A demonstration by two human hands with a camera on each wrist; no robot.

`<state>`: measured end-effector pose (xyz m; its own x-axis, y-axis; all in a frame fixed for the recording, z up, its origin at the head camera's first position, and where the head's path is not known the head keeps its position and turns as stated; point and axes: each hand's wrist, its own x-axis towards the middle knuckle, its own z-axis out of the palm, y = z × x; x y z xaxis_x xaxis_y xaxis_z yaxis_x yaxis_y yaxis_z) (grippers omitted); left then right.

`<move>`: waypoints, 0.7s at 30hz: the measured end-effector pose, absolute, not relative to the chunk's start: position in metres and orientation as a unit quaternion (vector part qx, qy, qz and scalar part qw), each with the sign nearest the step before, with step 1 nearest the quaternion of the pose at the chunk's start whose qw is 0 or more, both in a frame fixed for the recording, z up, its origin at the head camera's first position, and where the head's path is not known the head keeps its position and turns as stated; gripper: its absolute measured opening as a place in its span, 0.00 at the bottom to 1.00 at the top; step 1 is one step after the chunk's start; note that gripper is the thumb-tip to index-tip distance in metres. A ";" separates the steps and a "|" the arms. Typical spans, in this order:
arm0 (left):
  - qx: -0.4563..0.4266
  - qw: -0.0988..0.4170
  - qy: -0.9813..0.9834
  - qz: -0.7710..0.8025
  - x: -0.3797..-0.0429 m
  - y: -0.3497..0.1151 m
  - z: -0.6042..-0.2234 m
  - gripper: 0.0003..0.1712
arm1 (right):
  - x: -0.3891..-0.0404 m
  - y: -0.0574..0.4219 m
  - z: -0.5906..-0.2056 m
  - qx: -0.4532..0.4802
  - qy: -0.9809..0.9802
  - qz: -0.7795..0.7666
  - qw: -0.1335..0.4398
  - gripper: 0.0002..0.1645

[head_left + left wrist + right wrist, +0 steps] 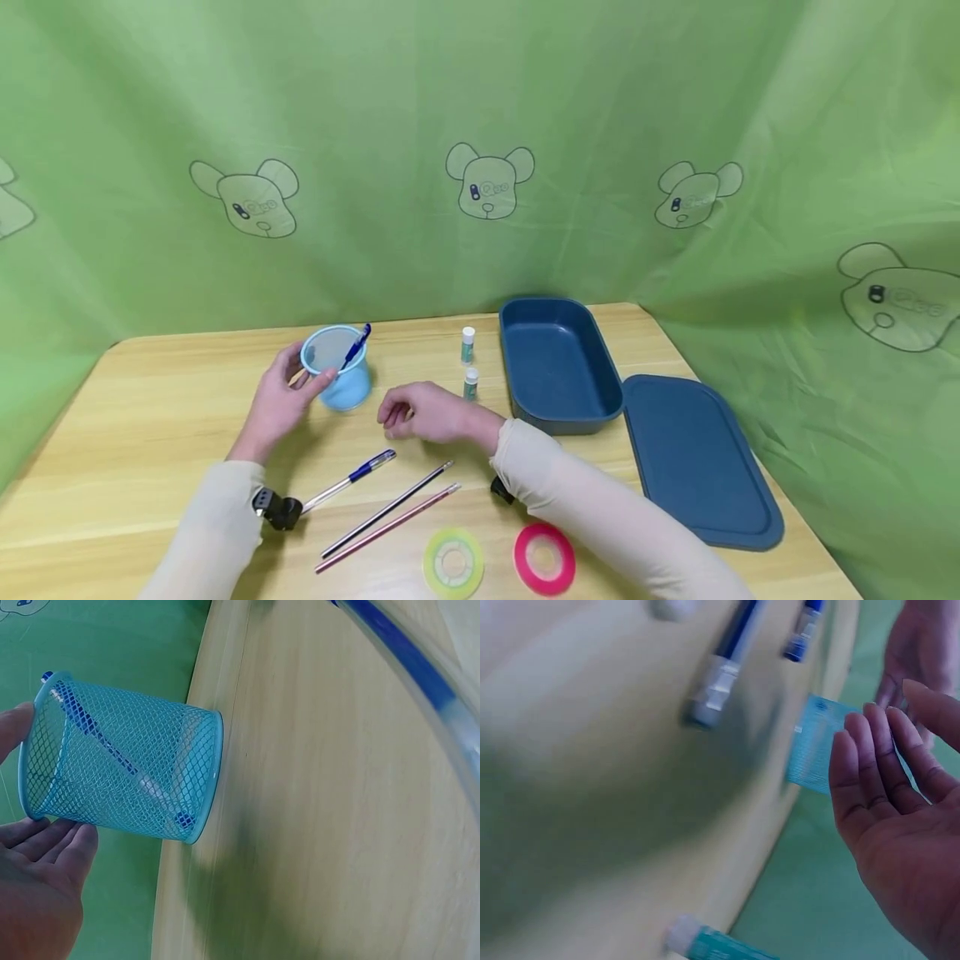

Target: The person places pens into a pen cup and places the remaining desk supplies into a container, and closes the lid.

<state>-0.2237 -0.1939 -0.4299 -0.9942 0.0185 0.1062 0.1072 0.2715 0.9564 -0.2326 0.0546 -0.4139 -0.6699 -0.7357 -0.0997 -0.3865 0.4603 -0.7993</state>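
Observation:
A light-blue mesh pen cup (347,390) stands upright towards the back left of the table, with a blue pen (112,750) leaning inside it. My left hand (279,402) holds the cup near its rim, thumb at the near side and fingers round the left. To the right of the cup, my right hand (429,412) hovers over the table with loosely bent fingers (870,765) and nothing in them. Below the hands lie a second blue pen (351,477), a dark pencil (386,510) and a red pencil (388,527).
Two glue sticks (470,383) stand right of my right hand. A dark blue box (558,425) sits behind my right forearm, its lid (701,458) lying flat to the right. Yellow (453,563) and pink tape rolls (543,559) lie near the front. A green curtain (375,267) encloses the table.

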 end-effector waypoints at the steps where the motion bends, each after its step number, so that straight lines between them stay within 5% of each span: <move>1: -0.039 0.036 -0.797 -0.602 -0.223 -0.194 -0.430 0.48 | -0.232 0.054 -0.417 -0.341 0.827 -0.385 0.227 0.11; 21: -0.033 0.035 -0.790 -0.611 -0.223 -0.195 -0.431 0.48 | -0.220 0.038 -0.434 -0.371 0.868 -0.252 0.212 0.14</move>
<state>-0.2232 -0.1949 -0.4310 -0.9955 0.0091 0.0948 0.0940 0.2505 0.9635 -0.2195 0.0381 -0.4337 -0.6343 -0.7515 -0.1814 -0.5377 0.5975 -0.5949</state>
